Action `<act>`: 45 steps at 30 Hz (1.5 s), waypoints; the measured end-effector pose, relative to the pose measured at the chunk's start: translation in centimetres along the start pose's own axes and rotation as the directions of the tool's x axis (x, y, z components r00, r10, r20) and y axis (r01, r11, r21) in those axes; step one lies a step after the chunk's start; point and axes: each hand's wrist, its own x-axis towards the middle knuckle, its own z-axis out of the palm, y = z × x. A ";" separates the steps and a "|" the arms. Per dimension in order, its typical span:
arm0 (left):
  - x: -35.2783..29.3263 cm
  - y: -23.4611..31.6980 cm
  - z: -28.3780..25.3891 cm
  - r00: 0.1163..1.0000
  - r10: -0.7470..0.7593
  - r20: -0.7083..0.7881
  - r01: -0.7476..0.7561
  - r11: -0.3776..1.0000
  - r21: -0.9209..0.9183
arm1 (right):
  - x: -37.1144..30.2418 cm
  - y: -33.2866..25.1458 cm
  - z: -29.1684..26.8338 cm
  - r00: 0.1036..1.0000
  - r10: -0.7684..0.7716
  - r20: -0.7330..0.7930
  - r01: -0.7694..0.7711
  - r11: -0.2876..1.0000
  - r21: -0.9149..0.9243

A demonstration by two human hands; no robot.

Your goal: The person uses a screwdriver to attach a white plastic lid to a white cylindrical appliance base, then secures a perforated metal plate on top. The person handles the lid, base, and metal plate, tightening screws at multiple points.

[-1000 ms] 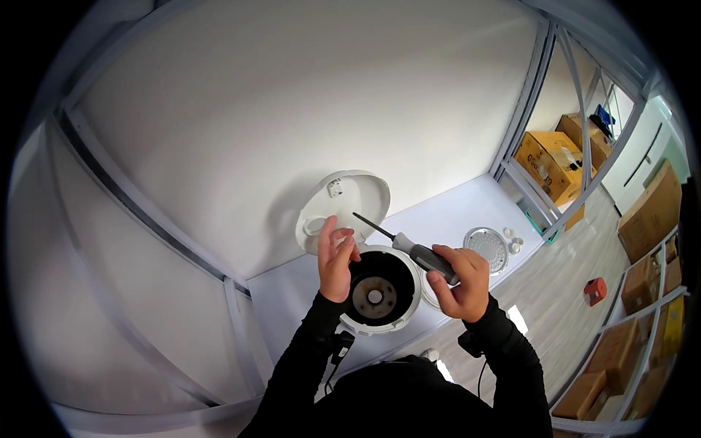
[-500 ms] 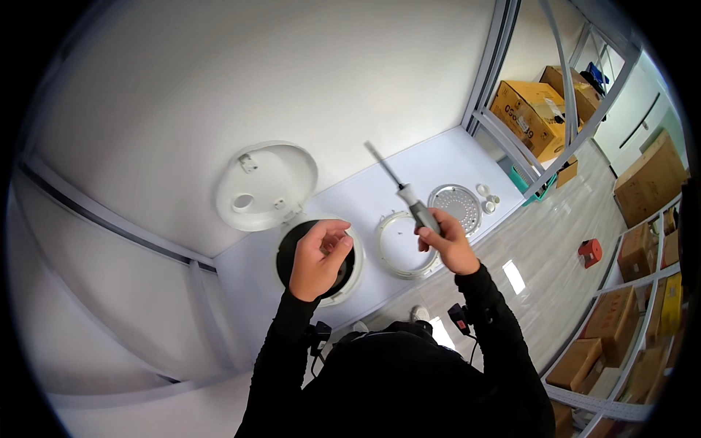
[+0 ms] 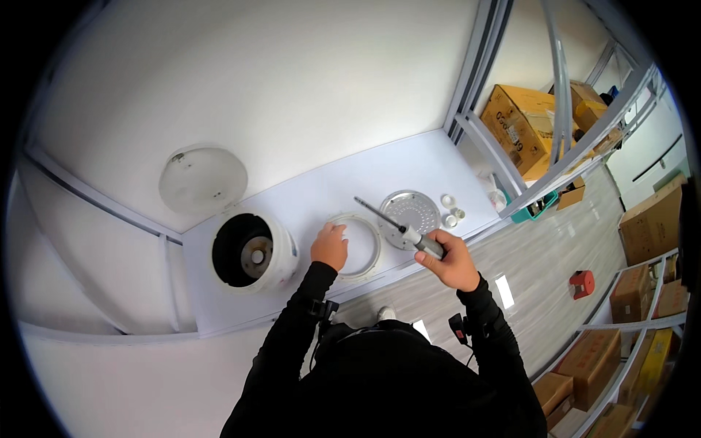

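Note:
My right hand (image 3: 454, 264) is closed around the handle of a screwdriver (image 3: 422, 241); its long dark shaft points up and left, above the table. My left hand (image 3: 328, 247) is at the left rim of a white plastic ring (image 3: 377, 255), fingers loosely bent and apart; whether they touch it is unclear. Left of that hand stands a white rice cooker body (image 3: 276, 264), its dark inside showing a round metal piece in the middle. Behind it the white oval lid (image 3: 203, 179) stands raised near the wall. A perforated silver disc (image 3: 420, 212) lies right of the ring.
Several small white round parts (image 3: 448, 201) sit near the right end of the white table (image 3: 314, 186). Grey frame posts (image 3: 478, 69) rise beyond it. Cardboard boxes (image 3: 518, 131), a teal basket (image 3: 537, 209), a red stool (image 3: 582, 285) and loaded shelves (image 3: 606, 321) lie to the right.
My left hand has moved from over the rice cooker to the ring's left rim. The screwdriver has tilted further left and lower. The whole view has shifted, with the cooker now farther left.

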 end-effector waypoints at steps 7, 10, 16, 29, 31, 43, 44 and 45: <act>0.4 -2.1 5.2 0.998 -0.062 -0.017 0.062 0.998 0.014 | -2.4 0.7 -5.1 1.000 -0.002 0.015 0.002 0.998 -0.058; 0.4 -2.5 5.8 0.994 -0.105 -0.042 0.105 0.994 -0.007 | -2.9 1.6 -6.1 1.000 -0.004 -0.008 0.004 0.999 -0.043; 0.3 -1.7 5.8 0.960 -0.270 -0.076 0.275 0.959 0.062 | -3.0 1.9 -7.5 1.000 0.021 -0.004 -0.021 0.999 -0.034; 0.2 -2.7 6.3 0.974 -0.228 0.020 0.226 0.972 0.064 | -1.2 2.7 -6.8 0.997 -0.018 0.075 0.022 0.998 -0.060; 0.2 -1.7 5.6 0.963 -0.270 -0.028 0.264 0.956 -0.130 | -1.1 2.6 -6.7 0.996 -0.023 0.083 0.028 0.998 -0.054; 0.8 12.0 -7.0 0.939 -0.335 0.075 0.126 0.135 -0.983 | -0.4 2.3 -5.3 0.985 -0.036 0.167 0.052 0.994 -0.095; 0.5 12.1 -7.2 0.940 -0.329 0.092 0.135 0.113 -0.984 | -0.3 2.3 -5.1 0.984 -0.041 0.173 0.057 0.994 -0.091; 0.2 12.1 -7.3 0.941 -0.321 0.109 0.145 0.090 -0.985 | -0.3 2.3 -4.8 0.986 -0.060 0.156 0.067 0.997 -0.042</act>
